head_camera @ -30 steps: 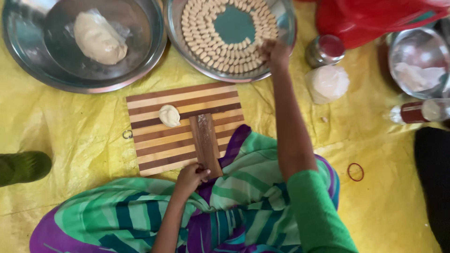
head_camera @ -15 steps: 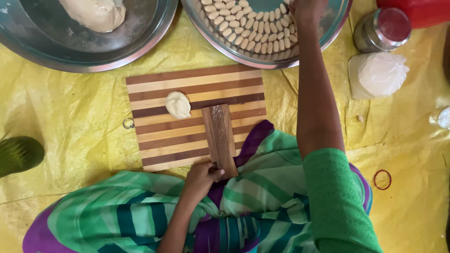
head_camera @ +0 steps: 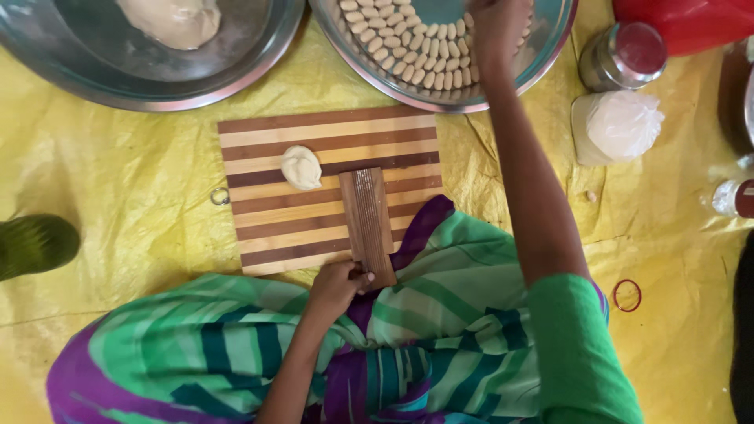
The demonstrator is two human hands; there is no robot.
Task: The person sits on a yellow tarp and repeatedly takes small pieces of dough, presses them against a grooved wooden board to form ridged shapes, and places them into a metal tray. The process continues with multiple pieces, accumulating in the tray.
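Dough pieces lying in rows in tray, top middle: soft, light, squashy, needing gentle pinching. Right hand reaching there, grip unclear. Left hand gripping ridged paddle at board's bottom edge.

Brown-and-cream striped board, yellow sheet, pale dough, green-and-purple striped cloth (sleeve plain green)

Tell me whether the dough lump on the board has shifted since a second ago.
No. The dough lump sits on the same stripes of the board, just left of the ridged paddle; only the camera moved.
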